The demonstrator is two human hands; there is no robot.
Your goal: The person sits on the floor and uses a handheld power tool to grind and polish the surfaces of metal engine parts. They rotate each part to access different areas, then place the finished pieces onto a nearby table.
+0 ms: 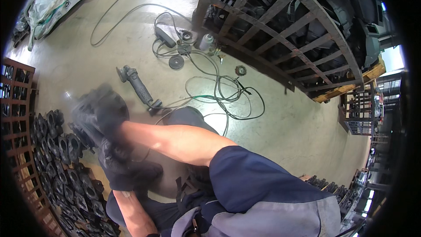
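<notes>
Both my hands wear black gloves and are close together at the left, above a pile of dark metal parts. My right hand (101, 107) reaches across from the right, smeared by motion, so its fingers do not show clearly. Below it, my left hand (115, 160) is closed round something dark, merging with the gloves; its shape I cannot make out. Dark metal parts (63, 149) with round openings lie in rows beside my hands. An angle grinder (139, 88) rests on the floor just beyond my right hand, its cable trailing right.
Tangled cables (223, 98) spread over the floor, near a second power tool (165, 37), a disc (176, 62), a wire wheel brush (240, 70) and a bottle (206, 41). A metal crate (302, 55) of dark parts stands far right, a brown rack (19, 118) left, a white sack (57, 2) far left.
</notes>
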